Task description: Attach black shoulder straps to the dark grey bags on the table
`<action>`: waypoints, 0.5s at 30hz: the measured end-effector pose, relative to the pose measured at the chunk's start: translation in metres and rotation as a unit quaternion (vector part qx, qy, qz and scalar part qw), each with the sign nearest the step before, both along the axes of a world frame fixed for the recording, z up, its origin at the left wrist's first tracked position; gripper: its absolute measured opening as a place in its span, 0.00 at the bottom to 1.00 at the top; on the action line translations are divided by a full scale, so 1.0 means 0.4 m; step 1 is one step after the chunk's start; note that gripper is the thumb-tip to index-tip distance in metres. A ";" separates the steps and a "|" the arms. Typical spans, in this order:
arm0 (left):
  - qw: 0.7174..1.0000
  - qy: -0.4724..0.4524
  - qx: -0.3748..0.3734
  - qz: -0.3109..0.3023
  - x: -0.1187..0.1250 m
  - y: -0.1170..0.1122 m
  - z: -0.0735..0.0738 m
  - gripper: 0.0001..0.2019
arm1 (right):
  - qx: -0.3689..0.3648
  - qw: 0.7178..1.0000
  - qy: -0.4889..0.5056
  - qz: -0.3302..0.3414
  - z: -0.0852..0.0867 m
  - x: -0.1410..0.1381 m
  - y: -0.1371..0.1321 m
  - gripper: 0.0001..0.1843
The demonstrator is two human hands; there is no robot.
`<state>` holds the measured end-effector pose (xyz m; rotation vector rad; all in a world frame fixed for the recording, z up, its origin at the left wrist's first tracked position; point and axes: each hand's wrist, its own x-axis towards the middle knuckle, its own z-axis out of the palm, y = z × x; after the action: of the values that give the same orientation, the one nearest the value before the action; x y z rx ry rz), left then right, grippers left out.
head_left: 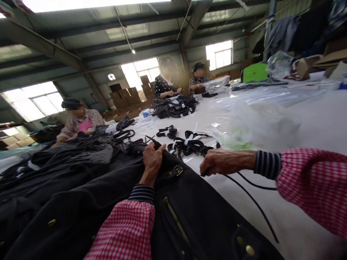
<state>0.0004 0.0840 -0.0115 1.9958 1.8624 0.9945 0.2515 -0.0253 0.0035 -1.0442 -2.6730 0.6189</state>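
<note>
A black jacket (114, 214) with brass snaps, a gold-toned zip and a small buckled tab (174, 172) spreads over the table in front of me. Near its far edge my left hand (153, 158) is closed on the jacket cloth, and a dark pointed piece sticks up beyond the fingers. To the right, above the white table, my right hand (216, 161) is wrapped round a black cord (254, 199). Two lengths of this cord trail down and right from the fist. Bundles of black cord (189, 142) tied with white bands lie just beyond both hands.
A larger cord pile (174, 106) sits farther back on the white table (327, 134). Clear plastic bags (260, 123) lie at right, and a green piece (254, 72) stands behind. One co-worker (80, 117) is at left; two more people work at the far side.
</note>
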 end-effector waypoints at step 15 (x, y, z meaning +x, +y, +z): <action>0.976 0.135 0.154 -0.079 0.071 -0.113 0.086 0.16 | -0.095 0.994 0.017 -0.053 -0.065 0.126 -0.114 0.12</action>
<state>0.0287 0.0387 0.0228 2.5296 1.7211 1.0666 0.3019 -0.0708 -0.0226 -1.2027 -2.5482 0.8736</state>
